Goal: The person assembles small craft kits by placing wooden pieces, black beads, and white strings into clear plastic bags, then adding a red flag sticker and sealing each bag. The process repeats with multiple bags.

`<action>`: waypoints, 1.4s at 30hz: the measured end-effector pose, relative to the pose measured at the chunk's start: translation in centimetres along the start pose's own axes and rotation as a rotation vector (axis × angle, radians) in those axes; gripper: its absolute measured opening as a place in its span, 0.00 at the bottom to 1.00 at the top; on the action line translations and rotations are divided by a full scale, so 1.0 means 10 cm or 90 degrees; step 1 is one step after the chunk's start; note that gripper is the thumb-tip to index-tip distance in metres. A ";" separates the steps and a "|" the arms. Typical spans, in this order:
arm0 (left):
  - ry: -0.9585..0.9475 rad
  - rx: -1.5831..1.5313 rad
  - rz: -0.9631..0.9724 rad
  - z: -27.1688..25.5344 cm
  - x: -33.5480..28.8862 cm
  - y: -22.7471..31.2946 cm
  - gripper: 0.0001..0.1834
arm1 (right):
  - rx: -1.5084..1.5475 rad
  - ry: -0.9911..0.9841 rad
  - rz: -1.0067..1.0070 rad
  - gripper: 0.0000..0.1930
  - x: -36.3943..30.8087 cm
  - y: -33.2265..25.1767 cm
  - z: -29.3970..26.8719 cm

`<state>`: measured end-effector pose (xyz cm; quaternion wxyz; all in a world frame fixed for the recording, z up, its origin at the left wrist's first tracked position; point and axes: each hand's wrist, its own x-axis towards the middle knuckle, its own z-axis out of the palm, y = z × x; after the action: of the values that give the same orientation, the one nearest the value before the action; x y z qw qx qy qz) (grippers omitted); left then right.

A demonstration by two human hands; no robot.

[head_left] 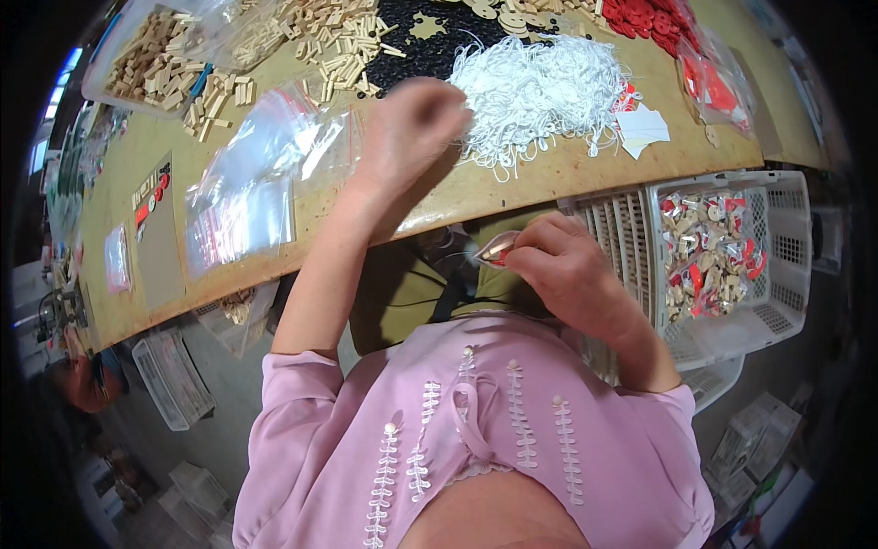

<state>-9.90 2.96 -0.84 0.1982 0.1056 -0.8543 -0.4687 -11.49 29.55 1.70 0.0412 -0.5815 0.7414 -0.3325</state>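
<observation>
My left hand [412, 128] is over the table, smeared by motion, so I cannot make out its fingers. It is beside a heap of white strings [540, 91] and a spread of small black pieces [430, 59]. Below the table's front edge, in front of my lap, my right hand [562, 261] pinches a small clear plastic bag [498, 247]. Pale wooden and red pieces show inside that bag. Flat clear zip bags [242, 215] lie on the table to the left of my left forearm.
Wooden pieces [343, 55] and a bin of wooden blocks [151, 69] are at the back left. Red pieces [645, 23] lie at the back right. A white plastic basket [786, 274] with several filled bags stands to my right. White paper scraps [642, 128] lie near the strings.
</observation>
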 end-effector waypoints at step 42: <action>-0.061 -0.098 0.174 -0.78 -0.98 0.43 0.22 | 0.153 0.009 -0.036 0.06 0.89 -0.45 -0.13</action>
<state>2.32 2.92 4.27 0.2268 -0.0495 -0.8307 -0.5061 -11.17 21.71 8.00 0.0958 -0.5905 0.6801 -0.4239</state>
